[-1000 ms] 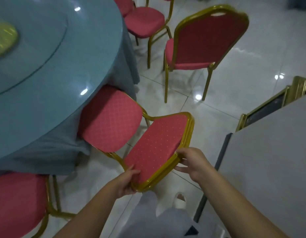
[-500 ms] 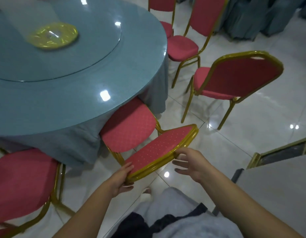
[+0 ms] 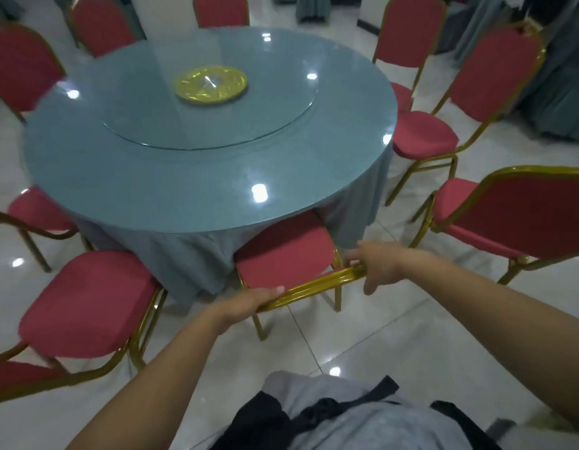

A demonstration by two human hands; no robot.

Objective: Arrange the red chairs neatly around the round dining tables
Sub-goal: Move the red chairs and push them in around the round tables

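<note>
Red-cushioned and gold-framed, the chair stands at the near edge of the round table, the front of its seat tucked under the blue cloth. My left hand clasps the left end of its back rail. My right hand grasps the right end, thumb hanging below. More chairs ring the table, around a gold disc at its centre.

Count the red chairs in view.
9. The held red chair is at the round table's near edge; four left; one far side; three right. Others may be out of frame.
</note>
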